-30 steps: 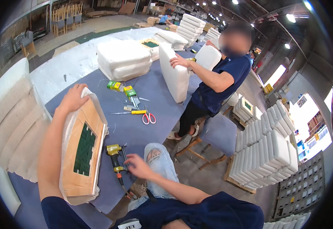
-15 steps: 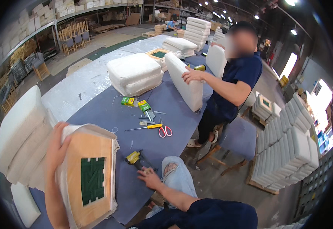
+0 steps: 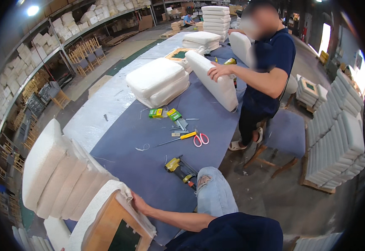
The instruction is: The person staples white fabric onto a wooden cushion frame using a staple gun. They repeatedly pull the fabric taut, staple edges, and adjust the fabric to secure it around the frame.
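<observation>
My right hand (image 3: pixel 140 204) grips the upper right edge of an upholstered seat cushion (image 3: pixel 104 219), where loose pale fabric hangs over the rim. The cushion is tilted, its bare wooden underside with dark green webbing facing me, and its lower part is cut off by the picture's edge. My left hand is out of the picture. A yellow and black staple gun (image 3: pixel 173 164) lies on the table beside my knee, touched by neither hand. A stack of white cushions (image 3: pixel 61 175) leans just beyond the held one.
On the blue-grey table (image 3: pixel 128 142) lie red-handled scissors (image 3: pixel 200 139), a yellow-handled screwdriver (image 3: pixel 187 135), staple strips and green-yellow boxes (image 3: pixel 155 113). White cushions (image 3: pixel 157 83) stand behind them. A co-worker (image 3: pixel 270 71) holds a cushion (image 3: pixel 212 79) across the table. A chair (image 3: pixel 285 129) stands right.
My right hand has left the staple gun and taken hold of the cushion's edge. The cushion has moved lower in view and tilted. My left hand has dropped out of sight. The view has shifted.
</observation>
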### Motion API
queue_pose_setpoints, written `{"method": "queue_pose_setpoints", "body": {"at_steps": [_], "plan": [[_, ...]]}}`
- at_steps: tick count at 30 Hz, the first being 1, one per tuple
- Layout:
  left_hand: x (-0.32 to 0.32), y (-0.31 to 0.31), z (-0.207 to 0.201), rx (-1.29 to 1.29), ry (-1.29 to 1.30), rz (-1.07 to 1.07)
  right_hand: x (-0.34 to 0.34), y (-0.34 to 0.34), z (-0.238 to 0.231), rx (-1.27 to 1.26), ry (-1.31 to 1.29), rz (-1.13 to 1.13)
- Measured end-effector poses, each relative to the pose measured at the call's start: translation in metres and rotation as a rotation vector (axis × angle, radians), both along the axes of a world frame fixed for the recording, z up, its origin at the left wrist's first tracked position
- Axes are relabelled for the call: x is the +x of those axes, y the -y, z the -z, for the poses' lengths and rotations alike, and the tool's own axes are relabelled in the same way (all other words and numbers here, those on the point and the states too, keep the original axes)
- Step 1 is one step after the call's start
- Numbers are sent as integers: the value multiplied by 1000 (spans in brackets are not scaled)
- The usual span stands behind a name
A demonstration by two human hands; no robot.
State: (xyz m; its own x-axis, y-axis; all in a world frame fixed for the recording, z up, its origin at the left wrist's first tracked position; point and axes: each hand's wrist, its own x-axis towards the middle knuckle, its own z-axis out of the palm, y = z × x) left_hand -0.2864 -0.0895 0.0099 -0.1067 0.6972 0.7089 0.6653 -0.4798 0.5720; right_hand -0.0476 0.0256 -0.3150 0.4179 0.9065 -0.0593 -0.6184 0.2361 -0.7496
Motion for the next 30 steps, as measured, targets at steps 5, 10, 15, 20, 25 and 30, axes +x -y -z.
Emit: {"method": "queue_pose_setpoints", "body": {"at_steps": [5,10,15,20,25,30], "plan": [[-8,8,17,-31,56,13,61,13,-42,217,-18,-120],[-88,-68,105,-168,522,694,130,6,-93,82,422,200],[13,-95,101,-441,-127,428,172,45,-70,-161,686,624],[36,-89,113,-322,56,467,156,106,-42,-85,281,485],[3,-70,142,-290,116,444,149,115,-126,55,188,-5],[10,-58,160,-290,255,451,153,90,-178,-237,200,-53]]}}
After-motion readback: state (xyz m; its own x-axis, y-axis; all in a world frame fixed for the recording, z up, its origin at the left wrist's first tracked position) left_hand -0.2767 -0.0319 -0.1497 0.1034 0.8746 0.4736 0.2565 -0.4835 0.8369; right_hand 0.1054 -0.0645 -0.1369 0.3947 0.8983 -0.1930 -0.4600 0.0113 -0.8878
